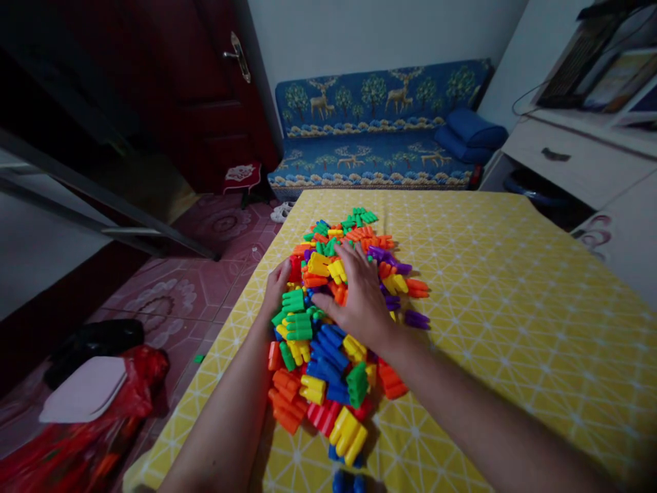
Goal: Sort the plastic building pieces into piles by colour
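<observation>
Plastic pieces (326, 356) in green, yellow, orange, blue, red and purple lie in a loose heap on the worktop (487, 274), nearer its left edge than its right and extending from the near side toward the far edge. The right hand (362, 301) is palm down over the upper middle of the heap, its forearm entering from the lower right corner of the view and running diagonally up to the left. Its fingers (354, 263) are released and spread, pointing toward the far edge, with the thumb extended to the left above the pieces; no grasp is seen. The left hand (276, 291) stands at the left flank of the heap, close to the worktop's left edge, with its forearm rising from the lower left. It is turned inward beside a red piece (295, 268). Its fingers are partly hidden, and whether they grasp anything cannot be told. Beyond the far edge stands a blue patterned sofa (354, 159).
</observation>
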Motion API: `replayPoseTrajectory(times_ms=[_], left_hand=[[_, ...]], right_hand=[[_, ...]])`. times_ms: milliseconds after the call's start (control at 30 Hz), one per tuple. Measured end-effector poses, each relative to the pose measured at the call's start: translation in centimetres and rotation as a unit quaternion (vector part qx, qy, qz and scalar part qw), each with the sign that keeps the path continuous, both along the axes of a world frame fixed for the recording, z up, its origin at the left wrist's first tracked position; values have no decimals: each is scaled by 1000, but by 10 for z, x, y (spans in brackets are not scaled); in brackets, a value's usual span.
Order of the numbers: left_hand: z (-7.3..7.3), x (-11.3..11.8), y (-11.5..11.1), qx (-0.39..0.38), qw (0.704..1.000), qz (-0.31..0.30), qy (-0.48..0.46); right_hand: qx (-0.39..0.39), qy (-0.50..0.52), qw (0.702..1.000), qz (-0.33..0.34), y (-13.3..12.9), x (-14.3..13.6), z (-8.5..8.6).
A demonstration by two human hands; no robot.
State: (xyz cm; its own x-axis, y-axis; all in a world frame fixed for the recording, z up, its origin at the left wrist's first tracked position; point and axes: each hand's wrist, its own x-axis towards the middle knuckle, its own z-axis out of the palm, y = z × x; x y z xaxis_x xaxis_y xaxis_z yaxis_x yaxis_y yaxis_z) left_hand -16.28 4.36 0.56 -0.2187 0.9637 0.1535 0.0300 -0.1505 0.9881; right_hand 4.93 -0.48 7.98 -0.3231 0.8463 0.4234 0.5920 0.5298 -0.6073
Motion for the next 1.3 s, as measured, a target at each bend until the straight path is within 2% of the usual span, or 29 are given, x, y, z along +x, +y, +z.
replayPoseTrajectory(times_ms=[67, 133, 233, 300, 367, 433, 567, 667, 733, 833, 933, 967, 1033, 1133, 1233, 1300], left_hand=[[-2, -1, 1, 7, 1000, 11, 6], [-7, -4, 3, 6, 1000, 24, 2], [-14, -7, 8, -4, 999, 40, -7], [-15, -8, 9, -4, 999, 47, -3], [-12, -7, 8, -2, 999, 51, 0], [-8, -6, 6, -8, 999, 50, -14], [-1, -4, 1, -24, 998, 41, -48], [3, -3, -1, -26, 998, 48, -21], [4, -2, -1, -27, 998, 54, -9], [3, -2, -1, -14, 998, 61, 2], [0, -3, 2, 1, 997, 74, 17], [-2, -3, 3, 4, 997, 78, 22], [-5, -5, 5, 11, 996, 79, 30], [-9, -7, 8, 17, 996, 74, 36], [-13, -9, 9, 15, 997, 66, 41], [-14, -9, 9, 16, 997, 60, 51]], right_hand=[[41, -39, 993, 101, -46, 17, -6], [92, -109, 965, 221, -91, 37, -25], [222, -164, 922, 273, -129, 60, -60], [231, -194, 910, 284, -129, 63, -72], [200, -219, 915, 273, -115, 56, -71], [178, -225, 929, 235, -95, 40, -63], [139, -176, 968, 113, -54, 1, -43], [114, -132, 984, 47, -28, -11, -31], [119, -97, 988, 15, -10, -1, -24], [132, -32, 988, -76, 19, 42, -26], [78, -14, 975, -209, 54, 97, -50], [35, -19, 967, -251, 67, 110, -60], [-55, -37, 954, -293, 90, 124, -79], [-116, -23, 962, -247, 115, 108, -90], [-143, 62, 974, -165, 126, 70, -78], [-167, 113, 974, -106, 122, 54, -65]])
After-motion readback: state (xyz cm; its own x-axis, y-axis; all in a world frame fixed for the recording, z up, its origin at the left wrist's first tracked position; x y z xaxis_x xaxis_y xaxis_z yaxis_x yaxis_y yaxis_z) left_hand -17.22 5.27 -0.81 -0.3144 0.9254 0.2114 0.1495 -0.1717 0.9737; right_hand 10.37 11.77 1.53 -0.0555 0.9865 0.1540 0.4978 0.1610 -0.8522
